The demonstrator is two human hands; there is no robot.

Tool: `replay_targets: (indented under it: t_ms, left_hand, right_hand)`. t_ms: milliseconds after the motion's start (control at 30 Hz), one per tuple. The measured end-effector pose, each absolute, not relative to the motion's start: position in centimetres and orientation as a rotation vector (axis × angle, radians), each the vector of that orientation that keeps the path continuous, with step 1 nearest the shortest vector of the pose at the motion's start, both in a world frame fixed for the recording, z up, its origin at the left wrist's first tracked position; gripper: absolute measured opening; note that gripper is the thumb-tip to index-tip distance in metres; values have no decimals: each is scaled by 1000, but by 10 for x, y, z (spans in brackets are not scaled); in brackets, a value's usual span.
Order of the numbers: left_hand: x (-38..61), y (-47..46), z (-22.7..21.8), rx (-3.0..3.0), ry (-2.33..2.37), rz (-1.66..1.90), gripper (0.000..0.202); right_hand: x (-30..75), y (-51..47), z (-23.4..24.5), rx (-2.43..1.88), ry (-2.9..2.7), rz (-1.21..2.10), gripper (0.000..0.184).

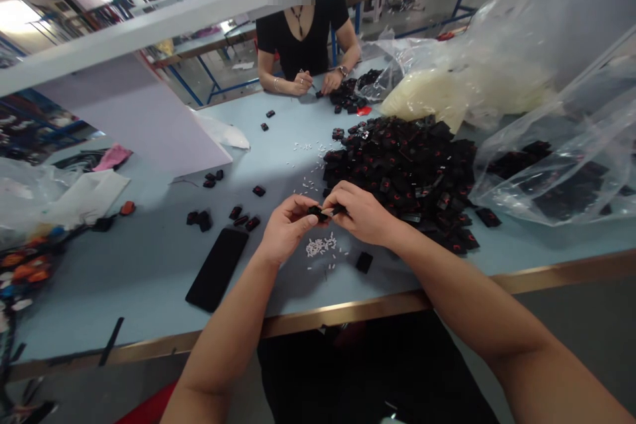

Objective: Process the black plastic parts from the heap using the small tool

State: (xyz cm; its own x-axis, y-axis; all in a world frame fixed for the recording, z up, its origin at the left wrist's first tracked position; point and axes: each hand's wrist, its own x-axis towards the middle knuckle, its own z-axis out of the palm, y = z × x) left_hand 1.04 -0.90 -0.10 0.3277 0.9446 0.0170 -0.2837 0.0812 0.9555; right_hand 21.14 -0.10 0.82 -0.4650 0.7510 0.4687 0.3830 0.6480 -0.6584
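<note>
My left hand (288, 228) is closed on a small black plastic part (318, 213), pinched between thumb and fingers above the table. Close against it, my right hand (358, 213) is pinched too, its fingertips at the part. Something dark (340, 210) shows between those right fingers, too small and covered to name. Just below both hands lies a little heap of tiny white pieces (320, 246). One black block (364, 262) rests near the table's front edge. To the right spreads a big pile of black parts with red marks (402, 159).
A black phone-like slab (217, 269) lies left of my hands, beside several loose black parts (242, 219). Across the blue table (149, 271) a co-worker (303, 40) handles similar parts. Clear plastic bags (556, 165) stand at right. A white panel (149, 112) rises at left.
</note>
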Motion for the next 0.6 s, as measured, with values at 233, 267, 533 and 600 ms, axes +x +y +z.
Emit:
replay_targets:
  t_ms: [233,267,533,600]
  left_hand:
    - [8,-9,-2,1222,847,1048,26]
    - [8,-9,-2,1235,863,1053,26]
    - [9,-8,-6,1165,871,1095,27]
    - [9,-9,-6,1167,865,1098,28]
  right_hand:
    - [210,-1,5,-853,-2125,519,24]
    - [210,-1,5,-850,-2133,505,24]
    - [209,-1,3,-789,-2143,436,26]
    - [209,-1,2,-786,-2141,435,26]
